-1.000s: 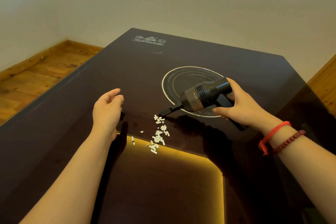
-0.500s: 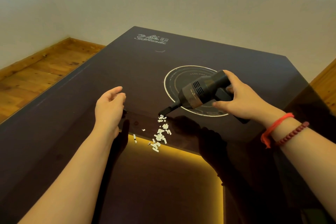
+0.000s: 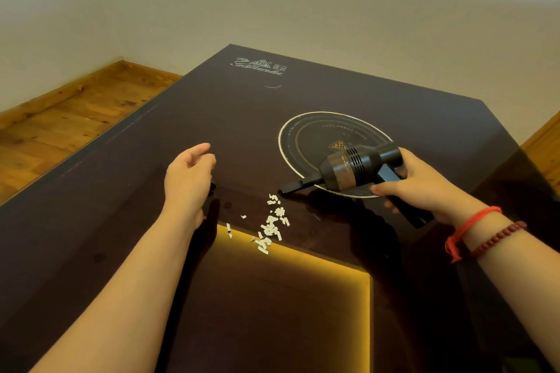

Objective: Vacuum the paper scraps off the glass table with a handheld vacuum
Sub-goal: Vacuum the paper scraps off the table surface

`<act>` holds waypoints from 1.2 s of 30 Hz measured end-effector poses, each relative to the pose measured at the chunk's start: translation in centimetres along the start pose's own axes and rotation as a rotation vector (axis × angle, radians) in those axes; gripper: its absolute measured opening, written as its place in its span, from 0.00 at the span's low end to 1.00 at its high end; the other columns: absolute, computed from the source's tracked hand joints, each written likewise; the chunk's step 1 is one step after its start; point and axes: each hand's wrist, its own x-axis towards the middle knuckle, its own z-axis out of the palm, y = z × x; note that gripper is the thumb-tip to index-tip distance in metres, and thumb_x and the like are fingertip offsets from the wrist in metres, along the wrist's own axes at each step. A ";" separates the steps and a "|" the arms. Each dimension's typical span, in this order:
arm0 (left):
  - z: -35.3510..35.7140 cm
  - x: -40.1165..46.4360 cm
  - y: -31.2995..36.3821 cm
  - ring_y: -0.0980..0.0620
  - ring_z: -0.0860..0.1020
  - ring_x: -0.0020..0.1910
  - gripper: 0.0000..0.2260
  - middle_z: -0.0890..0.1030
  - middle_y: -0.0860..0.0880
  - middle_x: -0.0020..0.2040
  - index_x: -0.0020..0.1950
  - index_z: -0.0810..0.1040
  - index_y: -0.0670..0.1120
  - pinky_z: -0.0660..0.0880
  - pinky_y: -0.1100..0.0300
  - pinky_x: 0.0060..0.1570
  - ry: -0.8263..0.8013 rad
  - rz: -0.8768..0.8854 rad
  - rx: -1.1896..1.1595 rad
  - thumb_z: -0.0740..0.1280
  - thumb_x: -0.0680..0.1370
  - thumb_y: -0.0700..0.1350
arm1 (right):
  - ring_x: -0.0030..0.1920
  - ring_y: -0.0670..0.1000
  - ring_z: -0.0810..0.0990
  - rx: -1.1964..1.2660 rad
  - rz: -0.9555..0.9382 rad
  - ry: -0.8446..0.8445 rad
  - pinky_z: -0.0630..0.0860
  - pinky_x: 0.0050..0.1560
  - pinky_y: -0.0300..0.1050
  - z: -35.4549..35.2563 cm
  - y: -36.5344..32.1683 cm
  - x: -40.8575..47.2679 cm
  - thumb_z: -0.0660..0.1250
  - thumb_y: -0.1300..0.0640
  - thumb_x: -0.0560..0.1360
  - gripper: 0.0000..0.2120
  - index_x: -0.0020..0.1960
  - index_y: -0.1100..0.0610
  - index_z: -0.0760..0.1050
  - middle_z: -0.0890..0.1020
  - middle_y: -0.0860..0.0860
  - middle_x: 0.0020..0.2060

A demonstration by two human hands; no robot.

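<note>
I'm gripping the handheld vacuum (image 3: 351, 168) in my right hand (image 3: 424, 188), fingers wrapped round the handle, nozzle (image 3: 295, 185) pointing toward my left hand and angling down at the table (image 3: 121, 206). The nozzle tip is sitting just above the glass, close to the far end of the scrap pile but, as far as I can tell, not yet over it.

My left hand (image 3: 188, 182) is empty, fingers loosely curled, hovering or resting lightly at the glass; can't tell if it's touching. It's holding nothing.

Paper scraps (image 3: 271, 227): one loose cluster of small white bits lying between my two hands, slightly nearer to me than the nozzle tip. A couple of strays are lying toward my left hand, one longer sliver (image 3: 229, 230) and one tiny piece (image 3: 243, 216).

Progress, as I'm judging it: early. The cluster is looking mostly intact, so the bulk of the pickup is still ahead. What's left: pulling the nozzle toward me through the cluster, then sweeping toward my left hand for the strays.

Beyond my right hand there's a printed ring (image 3: 333, 130) on the glass; no scraps showing there. A yellow light strip (image 3: 303, 254) is glowing under the glass, nearer to me than the pile.
</note>
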 end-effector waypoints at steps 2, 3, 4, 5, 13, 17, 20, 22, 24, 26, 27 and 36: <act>0.0 0.0 0.0 0.54 0.75 0.57 0.14 0.77 0.55 0.52 0.62 0.75 0.52 0.71 0.55 0.61 0.001 0.002 0.000 0.63 0.78 0.41 | 0.30 0.50 0.80 0.004 0.010 0.001 0.76 0.29 0.43 0.0 0.1 -0.1 0.70 0.64 0.70 0.25 0.60 0.47 0.64 0.79 0.55 0.44; 0.0 -0.1 0.0 0.54 0.75 0.57 0.14 0.77 0.54 0.52 0.62 0.75 0.52 0.71 0.55 0.61 0.000 0.001 -0.001 0.63 0.78 0.41 | 0.30 0.50 0.80 0.003 0.011 0.002 0.76 0.28 0.42 0.1 0.1 -0.1 0.70 0.64 0.70 0.25 0.60 0.46 0.64 0.79 0.54 0.43; 0.0 -0.1 0.1 0.54 0.74 0.57 0.14 0.77 0.54 0.53 0.62 0.75 0.52 0.71 0.55 0.61 0.000 -0.001 -0.002 0.63 0.78 0.41 | 0.29 0.49 0.80 0.001 0.010 0.004 0.76 0.28 0.41 0.1 0.1 -0.3 0.70 0.64 0.70 0.25 0.60 0.46 0.64 0.79 0.54 0.43; 0.0 -0.1 0.1 0.54 0.74 0.57 0.14 0.77 0.54 0.53 0.62 0.75 0.52 0.71 0.54 0.61 0.001 -0.002 -0.002 0.63 0.78 0.41 | 0.29 0.49 0.80 -0.002 0.009 0.007 0.76 0.27 0.40 0.1 0.1 -0.4 0.70 0.64 0.70 0.25 0.60 0.46 0.64 0.79 0.53 0.42; 0.1 -0.1 0.1 0.54 0.75 0.57 0.14 0.77 0.54 0.52 0.62 0.75 0.51 0.71 0.54 0.61 0.000 0.000 0.000 0.63 0.78 0.41 | 0.32 0.51 0.81 -0.062 -0.050 0.044 0.76 0.31 0.41 0.6 -0.7 -1.3 0.70 0.63 0.71 0.31 0.68 0.48 0.61 0.79 0.54 0.43; 0.0 -0.1 0.1 0.54 0.75 0.57 0.13 0.77 0.54 0.53 0.61 0.76 0.52 0.71 0.54 0.61 -0.002 0.002 0.002 0.63 0.78 0.41 | 0.33 0.51 0.81 -0.130 -0.096 0.062 0.77 0.34 0.42 0.5 -1.5 -1.2 0.70 0.63 0.71 0.35 0.72 0.51 0.57 0.78 0.57 0.50; 0.0 -0.1 0.1 0.53 0.75 0.57 0.13 0.77 0.53 0.54 0.60 0.76 0.53 0.71 0.53 0.61 0.003 0.006 0.009 0.63 0.78 0.40 | 0.32 0.51 0.81 -0.177 -0.146 0.066 0.77 0.31 0.39 0.4 -2.1 -1.3 0.70 0.63 0.70 0.35 0.72 0.51 0.57 0.78 0.56 0.51; 0.0 0.0 0.0 0.54 0.75 0.56 0.13 0.77 0.55 0.52 0.59 0.76 0.54 0.71 0.53 0.61 0.003 0.008 0.006 0.63 0.78 0.41 | 0.33 0.51 0.81 -0.203 -0.177 0.076 0.77 0.32 0.40 0.4 -2.4 -1.4 0.70 0.62 0.70 0.33 0.70 0.51 0.59 0.77 0.56 0.51; 0.0 0.0 0.0 0.54 0.75 0.56 0.12 0.77 0.55 0.52 0.57 0.75 0.54 0.71 0.54 0.60 0.001 0.009 0.000 0.63 0.78 0.41 | 0.34 0.50 0.80 -0.219 -0.201 0.089 0.76 0.32 0.39 0.4 -2.7 -1.4 0.70 0.62 0.69 0.30 0.66 0.51 0.61 0.75 0.54 0.50; 0.0 0.0 0.0 0.54 0.75 0.57 0.12 0.77 0.55 0.52 0.59 0.76 0.54 0.71 0.54 0.60 0.001 0.006 0.000 0.63 0.78 0.41 | 0.32 0.49 0.79 -0.220 -0.212 0.089 0.75 0.29 0.36 0.4 -2.9 -1.4 0.71 0.62 0.69 0.27 0.61 0.48 0.62 0.75 0.51 0.47; 0.0 0.0 0.0 0.54 0.75 0.57 0.13 0.77 0.54 0.53 0.60 0.76 0.53 0.71 0.54 0.61 0.001 0.005 0.002 0.63 0.78 0.41 | 0.32 0.49 0.79 -0.219 -0.208 0.085 0.75 0.28 0.36 0.4 -2.9 -1.3 0.71 0.62 0.69 0.26 0.59 0.47 0.61 0.74 0.50 0.45; -0.1 -0.1 0.1 0.53 0.75 0.57 0.13 0.77 0.53 0.55 0.62 0.75 0.52 0.71 0.54 0.61 0.001 0.004 0.006 0.63 0.78 0.41 | 0.30 0.49 0.80 -0.116 -0.032 0.034 0.76 0.28 0.38 0.3 -2.0 -1.0 0.70 0.63 0.70 0.29 0.67 0.52 0.62 0.78 0.52 0.42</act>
